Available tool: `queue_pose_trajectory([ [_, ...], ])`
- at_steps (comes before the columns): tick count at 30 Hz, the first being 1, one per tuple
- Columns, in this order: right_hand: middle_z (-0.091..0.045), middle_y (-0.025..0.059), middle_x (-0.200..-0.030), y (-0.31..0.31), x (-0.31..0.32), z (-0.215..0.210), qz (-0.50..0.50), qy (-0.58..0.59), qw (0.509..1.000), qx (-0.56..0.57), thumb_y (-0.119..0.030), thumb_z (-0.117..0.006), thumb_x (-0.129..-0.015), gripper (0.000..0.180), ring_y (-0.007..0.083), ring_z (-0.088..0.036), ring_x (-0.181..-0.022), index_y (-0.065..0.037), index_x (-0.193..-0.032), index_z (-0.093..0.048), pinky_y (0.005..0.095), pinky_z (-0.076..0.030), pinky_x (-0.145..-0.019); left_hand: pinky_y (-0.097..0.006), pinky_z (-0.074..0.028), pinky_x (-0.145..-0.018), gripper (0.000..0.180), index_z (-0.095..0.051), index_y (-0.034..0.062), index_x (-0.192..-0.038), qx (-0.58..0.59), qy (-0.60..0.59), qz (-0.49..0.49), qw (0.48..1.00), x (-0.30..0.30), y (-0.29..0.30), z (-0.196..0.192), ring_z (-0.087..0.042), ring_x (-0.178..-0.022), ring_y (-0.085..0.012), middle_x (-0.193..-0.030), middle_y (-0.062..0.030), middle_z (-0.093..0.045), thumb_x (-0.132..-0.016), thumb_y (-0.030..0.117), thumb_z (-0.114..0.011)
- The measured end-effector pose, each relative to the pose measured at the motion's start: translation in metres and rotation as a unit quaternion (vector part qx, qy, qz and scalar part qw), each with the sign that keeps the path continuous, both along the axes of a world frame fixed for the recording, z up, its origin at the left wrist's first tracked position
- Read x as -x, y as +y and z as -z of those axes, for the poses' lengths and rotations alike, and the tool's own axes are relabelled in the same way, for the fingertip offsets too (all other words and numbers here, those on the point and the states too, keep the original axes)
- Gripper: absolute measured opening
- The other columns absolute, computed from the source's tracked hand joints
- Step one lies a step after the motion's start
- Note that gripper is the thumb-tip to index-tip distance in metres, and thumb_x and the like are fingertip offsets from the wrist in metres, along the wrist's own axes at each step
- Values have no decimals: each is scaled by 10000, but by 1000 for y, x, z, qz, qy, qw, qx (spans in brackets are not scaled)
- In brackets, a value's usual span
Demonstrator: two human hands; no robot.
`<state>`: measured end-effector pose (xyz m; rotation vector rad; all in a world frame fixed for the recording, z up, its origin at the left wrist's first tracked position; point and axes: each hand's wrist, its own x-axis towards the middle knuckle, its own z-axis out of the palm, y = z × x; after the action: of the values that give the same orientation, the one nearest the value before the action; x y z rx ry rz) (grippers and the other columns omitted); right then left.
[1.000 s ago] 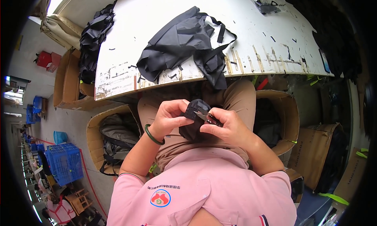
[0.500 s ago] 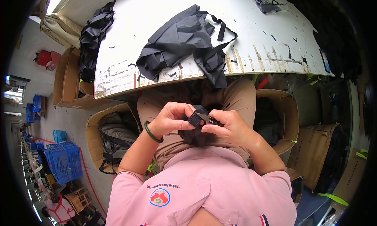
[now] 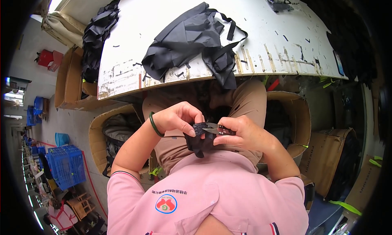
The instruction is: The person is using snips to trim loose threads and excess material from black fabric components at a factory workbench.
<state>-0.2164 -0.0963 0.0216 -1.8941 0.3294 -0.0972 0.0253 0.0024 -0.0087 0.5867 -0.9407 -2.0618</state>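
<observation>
The bench (image 3: 171,14) is the biggest thing here: a broad white top, scuffed and chipped along its near edge, well above and beyond the fingers. On it, straight beyond the hands, lies a large black fabric piece (image 3: 192,39), matte and crumpled, with flat webbing straps trailing off one side and a fold hanging over the bench edge. A second heap of black fabric (image 3: 96,39) drapes over the bench's left end. To either side of the knees stand open cardboard boxes, one left of the fingers (image 3: 108,125) holding soft dark and grey material, one to the right (image 3: 296,112) with plain brown walls. Far to the left and lower sits a blue plastic crate (image 3: 63,165) with a slatted lattice wall.

The left hand (image 3: 177,118), with a dark green ring bracelet (image 3: 154,124) on its wrist, curls over a small black fabric piece (image 3: 198,139); its fingers (image 3: 188,129) are pressed together, pinching the top edge of that cloth. The fabric is soft and bunched and hangs down from the pinch, held above the lap between both hands. The right hand (image 3: 245,133) is closed round small thread snips (image 3: 215,129), dark-handled with short pointed metal blades. The blade tips point left and meet the cloth just beside the left thumb.
</observation>
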Motion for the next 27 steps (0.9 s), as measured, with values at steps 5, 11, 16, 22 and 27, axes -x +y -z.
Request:
queue_pose_trajectory([
  [5, -567, 133, -601, -2, -2, 0, -48, -8, 993, 103, -433, -699, -808, 404, 341, -574, -572, -55, -810, -558, 405, -422, -519, -291, -462, -752, 140, -650, -57, -834, -63, -10, 62, 996, 0, -4, -3, -613, -820, -193, -868, -149, -686, -724, -25, -731],
  [11, -563, 128, -597, -1, -5, 6, -64, -16, 992, 110, -443, -690, -809, 393, 336, -571, -568, -64, -829, -588, 407, -423, -521, -299, -463, -773, 137, -654, -54, -844, -79, -4, 106, 991, 3, -5, 1, -621, -830, -197, -874, -147, -690, -731, -30, -726],
  [16, -572, 118, -600, -3, -5, 5, -75, -17, 990, 114, -442, -684, -814, 385, 334, -574, -568, -68, -834, -598, 408, -428, -527, -294, -462, -786, 134, -655, -50, -854, -85, -8, 113, 990, 3, -3, 5, -627, -827, -198, -879, -143, -691, -738, -37, -720],
  [22, -592, 124, -618, -7, -9, -2, -116, 15, 987, 113, -453, -672, -820, 392, 333, -586, -589, -69, -847, -605, 411, -435, -538, -258, -511, -768, 141, -646, -29, -897, -65, -17, 145, 987, 5, -5, 8, -657, -834, -148, -900, -114, -698, -765, -41, -696],
  [27, -564, 120, -615, -9, -6, 7, -123, -4, 985, 123, -351, -743, -793, 354, 290, -565, -542, -35, -850, -593, 374, -413, -505, -253, -505, -776, 121, -643, -18, -881, -68, -34, 151, 986, 10, -6, 4, -655, -838, -134, -899, -100, -702, -774, -45, -693],
])
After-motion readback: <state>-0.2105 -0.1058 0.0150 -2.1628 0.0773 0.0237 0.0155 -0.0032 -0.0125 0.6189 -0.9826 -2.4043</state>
